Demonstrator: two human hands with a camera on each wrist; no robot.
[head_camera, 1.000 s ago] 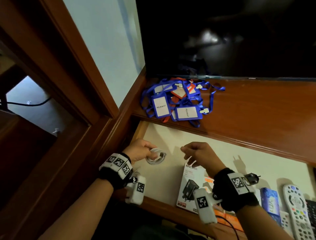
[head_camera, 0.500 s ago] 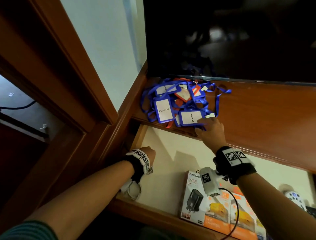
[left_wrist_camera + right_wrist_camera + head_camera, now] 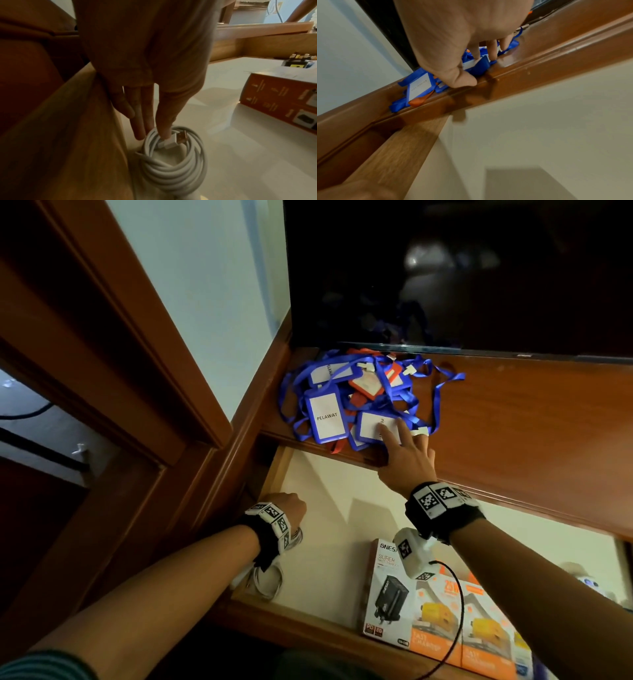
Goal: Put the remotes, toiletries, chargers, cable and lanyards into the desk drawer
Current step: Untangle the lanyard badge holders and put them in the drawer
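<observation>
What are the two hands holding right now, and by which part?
The left hand touches the coiled white cable at its top loops. The right hand holds nothing; its spread fingers rest on the lanyards.

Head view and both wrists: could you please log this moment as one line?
left hand: fingers on coiled cable in drawer | right hand: spread on lanyards atop desk

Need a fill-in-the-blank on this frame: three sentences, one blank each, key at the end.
1. The left hand sets the coiled white cable in the ____ corner of the open wooden drawer.
2. The right hand rests on the pile of blue and orange lanyards, which lies on the ____.
3. The badge nearest the wall reads ____.

Missing: left; desktop; PELAWAT
</observation>
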